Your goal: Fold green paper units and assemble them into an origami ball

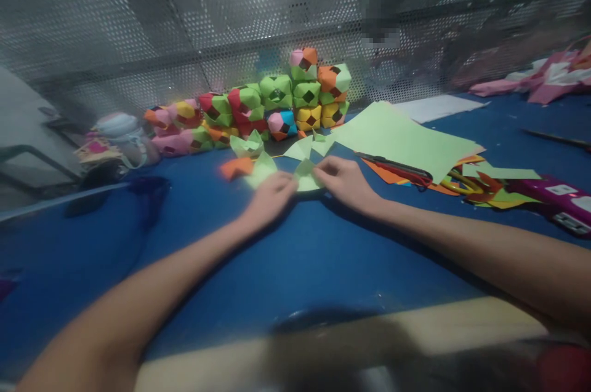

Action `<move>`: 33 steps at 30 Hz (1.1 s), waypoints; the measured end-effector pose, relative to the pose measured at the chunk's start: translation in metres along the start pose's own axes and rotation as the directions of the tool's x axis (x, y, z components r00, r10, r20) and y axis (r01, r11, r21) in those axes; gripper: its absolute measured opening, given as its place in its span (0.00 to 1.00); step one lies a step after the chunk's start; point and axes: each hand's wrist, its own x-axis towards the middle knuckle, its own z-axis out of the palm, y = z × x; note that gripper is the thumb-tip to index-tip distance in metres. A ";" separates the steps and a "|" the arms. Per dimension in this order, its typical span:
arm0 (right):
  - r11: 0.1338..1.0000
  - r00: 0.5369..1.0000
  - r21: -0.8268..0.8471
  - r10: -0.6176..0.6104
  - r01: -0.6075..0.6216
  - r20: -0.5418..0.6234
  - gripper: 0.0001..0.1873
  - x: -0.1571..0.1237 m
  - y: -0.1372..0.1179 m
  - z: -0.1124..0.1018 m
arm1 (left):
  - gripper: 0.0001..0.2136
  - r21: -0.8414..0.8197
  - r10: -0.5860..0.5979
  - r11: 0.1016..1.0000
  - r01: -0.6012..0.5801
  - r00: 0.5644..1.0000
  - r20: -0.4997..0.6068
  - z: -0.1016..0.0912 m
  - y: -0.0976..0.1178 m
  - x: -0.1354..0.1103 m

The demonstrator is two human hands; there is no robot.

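Between my hands, low over the blue table, is a pale green folded paper (pixel 306 178) with a raised flap. My left hand (pixel 276 192) grips its left side with the fingers closed. On its right side, my right hand (pixel 344 178) pinches the edge between thumb and fingers. Just behind my left hand lies another pale green folded piece (pixel 261 170), touching or close to an orange folded paper (pixel 236 168). Beyond these are more pale green folded pieces (pixel 300 148) and an upright green one (pixel 248 144).
Several multicoloured paper cubes (pixel 277 92) are stacked along the perforated metal screen (pixel 221 16). To the right lie green paper sheets (pixel 401 136), a dark red-and-black pen-like tool (pixel 397 165), yellow-handled scissors (pixel 462 188) and a purple box (pixel 558 201). A wrapped white object (pixel 120 127) stands left.
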 end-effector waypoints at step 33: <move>0.900 0.933 -0.298 -0.352 0.317 -0.071 0.10 0.025 0.050 -0.007 | 0.09 0.544 0.223 0.819 -0.183 0.975 -0.009 -0.014 -0.056 0.015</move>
